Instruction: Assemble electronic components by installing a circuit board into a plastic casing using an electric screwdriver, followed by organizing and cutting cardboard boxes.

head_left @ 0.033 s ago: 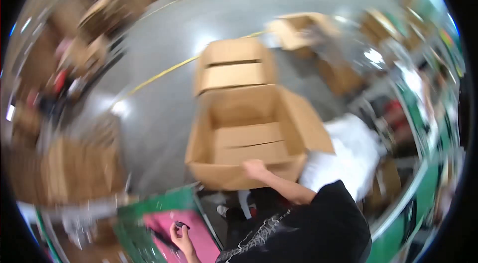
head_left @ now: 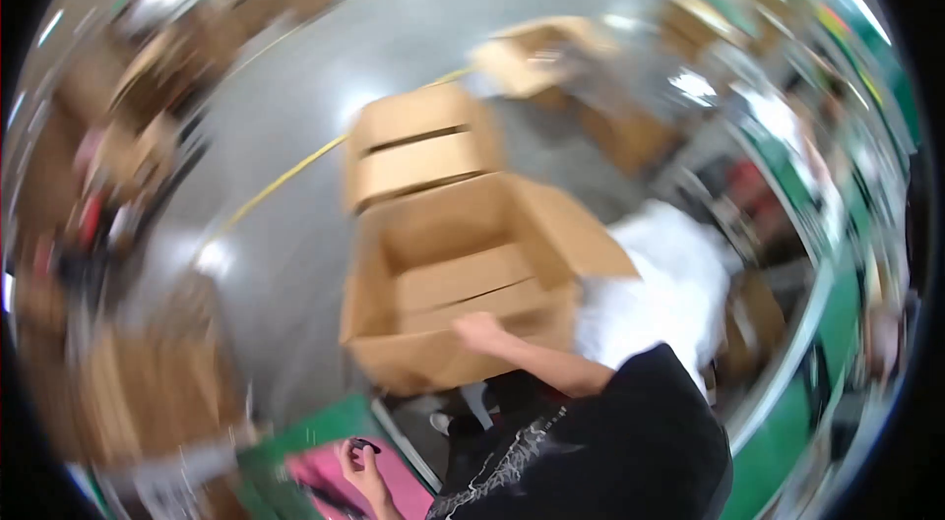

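In front of me stands a large open cardboard box, its flaps folded outward and its inside bare down to the bottom flaps. My right hand is closed on the box's near rim. Low on the left, my left hand pinches a small black object whose kind I cannot make out. Under that hand lies a pink sheet or panel on a green worktop, with a dark strip across the pink.
White plastic wrapping bulges right of the box. Another open carton sits beyond it, near a yellow floor line. Stacked cardboard stands at left. Green-edged benches curve along the right.
The whole scene has shifted left and tilted slightly in my view. Both hands keep their hold, the right on the box rim and the left on the small black object.
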{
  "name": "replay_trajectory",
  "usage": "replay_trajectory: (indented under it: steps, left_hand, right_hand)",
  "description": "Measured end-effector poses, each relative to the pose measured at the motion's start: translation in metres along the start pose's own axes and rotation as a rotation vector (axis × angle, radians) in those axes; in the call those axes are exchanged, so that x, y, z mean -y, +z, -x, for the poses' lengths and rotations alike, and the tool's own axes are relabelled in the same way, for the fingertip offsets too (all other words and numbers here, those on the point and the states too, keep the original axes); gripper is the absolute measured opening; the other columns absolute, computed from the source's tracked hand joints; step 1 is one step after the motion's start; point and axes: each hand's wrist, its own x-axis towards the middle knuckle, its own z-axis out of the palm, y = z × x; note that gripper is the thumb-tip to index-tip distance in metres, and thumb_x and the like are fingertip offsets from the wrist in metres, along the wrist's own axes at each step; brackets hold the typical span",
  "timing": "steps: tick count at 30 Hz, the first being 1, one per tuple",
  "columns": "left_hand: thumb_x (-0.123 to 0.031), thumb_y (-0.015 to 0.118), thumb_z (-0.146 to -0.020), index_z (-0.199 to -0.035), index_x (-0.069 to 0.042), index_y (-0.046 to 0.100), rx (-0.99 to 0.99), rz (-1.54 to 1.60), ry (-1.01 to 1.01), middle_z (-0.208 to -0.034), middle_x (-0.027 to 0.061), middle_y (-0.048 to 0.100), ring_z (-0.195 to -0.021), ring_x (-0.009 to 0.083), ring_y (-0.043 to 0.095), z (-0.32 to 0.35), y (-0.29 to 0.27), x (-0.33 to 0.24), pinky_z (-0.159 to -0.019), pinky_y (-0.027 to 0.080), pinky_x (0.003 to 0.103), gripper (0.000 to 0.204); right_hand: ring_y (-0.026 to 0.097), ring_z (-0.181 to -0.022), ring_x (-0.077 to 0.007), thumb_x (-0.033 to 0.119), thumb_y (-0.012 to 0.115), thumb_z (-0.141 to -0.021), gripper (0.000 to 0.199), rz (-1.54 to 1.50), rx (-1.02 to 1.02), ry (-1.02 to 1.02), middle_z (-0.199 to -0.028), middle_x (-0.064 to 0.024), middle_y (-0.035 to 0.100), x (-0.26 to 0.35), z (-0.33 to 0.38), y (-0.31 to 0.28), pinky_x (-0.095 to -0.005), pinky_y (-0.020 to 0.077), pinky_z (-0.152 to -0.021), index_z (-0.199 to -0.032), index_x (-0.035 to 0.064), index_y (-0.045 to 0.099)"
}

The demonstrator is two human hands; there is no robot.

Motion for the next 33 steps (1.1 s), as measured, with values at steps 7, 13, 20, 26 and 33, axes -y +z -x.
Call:
replay_trajectory:
  steps: [7,13,20,26,33]
  left_hand:
    - [-0.008,0.06,-0.086,-0.114,0.007,0.053,0.707,0.102,0.018,-0.098,0.0097,0.057,-0.091,0.018,0.054,-0.091,0.222,-0.021,-0.081,0.045,0.029,0.032]
    - [-0.014,0.06,-0.088,-0.119,0.009,0.051,0.757,0.066,0.123,-0.114,0.0167,0.058,-0.1,0.0224,0.055,-0.116,0.27,0.009,-0.087,0.044,0.03,0.04]
    - [-0.016,0.058,-0.09,-0.118,0.009,0.051,0.798,0.242,0.211,-0.109,0.0146,0.059,-0.097,0.0217,0.056,-0.147,0.293,-0.022,-0.086,0.045,0.03,0.039]
    - [-0.014,0.056,-0.091,-0.117,0.007,0.053,1.198,0.225,0.048,-0.111,0.0139,0.058,-0.101,0.0213,0.055,-0.163,0.301,-0.031,-0.09,0.043,0.03,0.033]
    - [-0.013,0.052,-0.091,-0.132,0.004,0.033,1.18,0.229,0.555,-0.121,0.018,0.047,-0.106,0.0252,0.049,-0.183,0.315,0.008,-0.092,0.039,0.035,0.048]
  right_hand:
    - [0.049,-0.1,-0.021,0.022,0.06,-0.068,0.026,0.264,-0.679,0.123,-0.093,-0.0033,0.056,-0.037,-0.012,-0.066,-0.0383,0.0372,-0.089,-0.092,0.0128,0.058]
    - [0.046,-0.109,-0.0326,0.015,0.059,-0.074,0.044,-0.386,-0.811,0.423,-0.122,-0.0142,0.045,-0.031,0.049,-0.023,-0.0428,0.0408,-0.093,-0.115,0.0035,0.049]
    - [0.054,-0.095,-0.036,0.016,0.062,-0.073,0.049,-0.674,-0.988,0.171,-0.104,-0.018,0.055,0.001,-0.017,0.033,-0.0413,0.0461,-0.079,-0.116,-0.0001,0.047]
    - [0.06,-0.073,-0.0337,0.014,0.057,-0.076,0.024,-1.12,-1.196,0.137,-0.078,-0.0174,0.063,0.004,-0.057,0.037,-0.0393,0.047,-0.066,-0.094,-0.0015,0.058]
    - [0.059,-0.056,-0.023,0.013,0.043,-0.081,0.025,-1.275,-1.087,0.463,-0.063,-0.0114,0.061,-0.006,-0.018,0.014,-0.0362,0.0465,-0.055,-0.094,0.0014,0.061]
